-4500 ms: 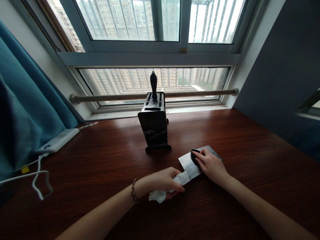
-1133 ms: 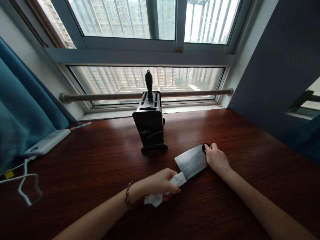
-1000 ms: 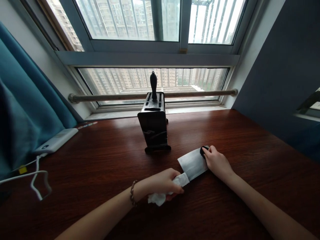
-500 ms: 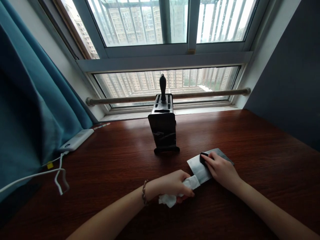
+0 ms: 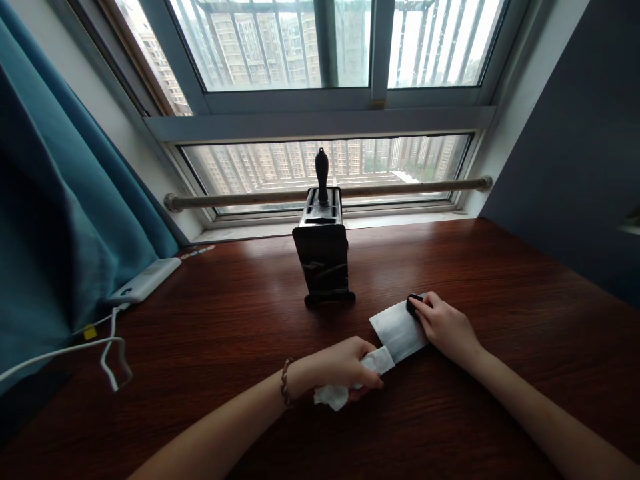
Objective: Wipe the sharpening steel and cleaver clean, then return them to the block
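A wide cleaver (image 5: 399, 328) lies over the dark wooden table (image 5: 210, 333), its pale blade facing up. My right hand (image 5: 447, 325) is closed round the cleaver's black handle at the blade's far right end. My left hand (image 5: 336, 364) is closed on a crumpled white tissue (image 5: 345, 385), pressed against the blade's near left corner. A beaded bracelet sits on my left wrist. Behind the blade stands a black knife block (image 5: 323, 253) with one dark handle sticking up from it.
A white power bank (image 5: 145, 281) with a white cable (image 5: 80, 343) lies at the left, by a teal curtain (image 5: 55, 220). A metal rail (image 5: 260, 195) runs along the window at the table's far edge. A dark wall (image 5: 575, 153) closes the right side.
The blade has tipped back and forth under my right hand, showing its grey face half a second ago and lying paler and flatter now. My left hand stays on the tissue at the blade's corner.
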The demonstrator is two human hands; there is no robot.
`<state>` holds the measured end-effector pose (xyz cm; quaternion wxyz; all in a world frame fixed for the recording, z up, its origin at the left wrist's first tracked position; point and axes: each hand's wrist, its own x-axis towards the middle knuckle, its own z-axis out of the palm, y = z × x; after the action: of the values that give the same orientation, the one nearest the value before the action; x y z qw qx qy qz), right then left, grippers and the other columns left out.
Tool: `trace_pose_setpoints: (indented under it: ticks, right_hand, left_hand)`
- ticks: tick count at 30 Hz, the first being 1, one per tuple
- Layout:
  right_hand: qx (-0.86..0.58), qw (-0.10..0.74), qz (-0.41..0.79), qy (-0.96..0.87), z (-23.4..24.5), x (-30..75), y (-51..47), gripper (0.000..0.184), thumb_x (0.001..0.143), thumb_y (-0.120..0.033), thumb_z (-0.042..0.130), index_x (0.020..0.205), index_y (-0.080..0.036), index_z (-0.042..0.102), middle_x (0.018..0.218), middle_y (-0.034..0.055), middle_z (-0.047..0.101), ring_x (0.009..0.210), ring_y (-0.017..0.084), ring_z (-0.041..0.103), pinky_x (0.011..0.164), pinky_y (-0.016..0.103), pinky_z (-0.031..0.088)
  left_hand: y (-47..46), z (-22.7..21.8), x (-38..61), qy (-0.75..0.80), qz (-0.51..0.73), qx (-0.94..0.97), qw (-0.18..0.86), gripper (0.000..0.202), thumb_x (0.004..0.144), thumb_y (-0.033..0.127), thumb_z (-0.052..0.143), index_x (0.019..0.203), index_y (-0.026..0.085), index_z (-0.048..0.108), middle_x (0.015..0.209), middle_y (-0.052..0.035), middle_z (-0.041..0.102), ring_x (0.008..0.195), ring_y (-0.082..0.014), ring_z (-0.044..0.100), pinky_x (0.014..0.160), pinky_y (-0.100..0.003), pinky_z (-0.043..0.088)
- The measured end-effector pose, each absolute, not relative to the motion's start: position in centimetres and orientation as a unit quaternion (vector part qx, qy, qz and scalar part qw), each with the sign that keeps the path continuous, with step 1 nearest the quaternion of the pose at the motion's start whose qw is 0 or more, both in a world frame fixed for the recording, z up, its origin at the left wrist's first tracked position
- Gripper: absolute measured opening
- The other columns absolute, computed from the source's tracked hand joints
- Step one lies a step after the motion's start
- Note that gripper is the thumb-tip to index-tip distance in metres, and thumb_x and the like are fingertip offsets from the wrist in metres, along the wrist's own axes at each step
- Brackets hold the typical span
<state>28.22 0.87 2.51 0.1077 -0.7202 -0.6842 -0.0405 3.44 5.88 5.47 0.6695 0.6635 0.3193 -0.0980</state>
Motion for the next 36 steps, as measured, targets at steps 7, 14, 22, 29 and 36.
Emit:
trace_pose_setpoints:
  ticks: [7, 14, 22, 29, 36]
  right_hand:
    - [-0.593, 0.146, 0.044, -0.79, 3.8, 24.1, -0.4, 0.04, 0.091, -0.021, 0.038, 0.128, -0.027, 0.054, 0.102, 0.006, 0.054, 0.086, 0.018, 0.056, 0.069, 0.029, 0.042]
    - [-0.584, 0.149, 0.034, -0.797, 3.8, 24.0, -0.6, 0.04, 0.092, -0.023, 0.036, 0.129, -0.027, 0.054, 0.101, 0.0078, 0.052, 0.086, 0.019, 0.054, 0.071, 0.03, 0.043]
    - [-0.599, 0.168, 0.026, -0.782, 3.8, 24.1, -0.6, 0.04, 0.094, -0.024, 0.035, 0.13, -0.026, 0.052, 0.102, 0.0069, 0.052, 0.085, 0.018, 0.055, 0.071, 0.029, 0.044]
    - [-0.525, 0.149, 0.026, -0.837, 3.6, 24.0, -0.9, 0.042, 0.094, -0.025, 0.034, 0.134, -0.026, 0.048, 0.104, 0.0083, 0.052, 0.09, 0.019, 0.054, 0.076, 0.029, 0.044]
    - [-0.641, 0.13, -0.039, -0.755, 3.6, 25.9, -0.1, 0.038, 0.096, -0.028, 0.033, 0.128, -0.025, 0.054, 0.1, 0.0061, 0.054, 0.082, 0.018, 0.056, 0.061, 0.028, 0.039]
  left_hand:
    - [5.8, 5.5, 3.6, 0.309, -0.089, 0.673, 0.666, 0.021, 0.064, 0.031, 0.064, 0.07, 0.016, 0.051, 0.055, 0.0035, 0.053, 0.041, -0.0086, 0.048, 0.035, -0.019, 0.039]
    - [5.6, 5.8, 3.6, 0.309, -0.092, 0.692, 0.646, 0.02, 0.064, 0.031, 0.063, 0.068, 0.016, 0.051, 0.055, 0.0032, 0.052, 0.042, -0.0089, 0.047, 0.036, -0.02, 0.038]
    - [5.4, 6.1, 3.9, 0.314, -0.085, 0.689, 0.648, 0.017, 0.064, 0.025, 0.062, 0.072, 0.016, 0.05, 0.053, 0.0042, 0.052, 0.041, -0.0087, 0.047, 0.036, -0.019, 0.037]
    - [5.4, 6.0, 3.8, 0.317, -0.093, 0.694, 0.639, 0.017, 0.065, 0.026, 0.062, 0.073, 0.016, 0.051, 0.055, 0.0042, 0.052, 0.042, -0.0083, 0.048, 0.036, -0.018, 0.036]
    - [5.5, 5.7, 3.9, 0.317, -0.091, 0.694, 0.64, 0.02, 0.065, 0.031, 0.062, 0.071, 0.017, 0.049, 0.055, 0.0041, 0.052, 0.041, -0.0088, 0.047, 0.036, -0.02, 0.036]
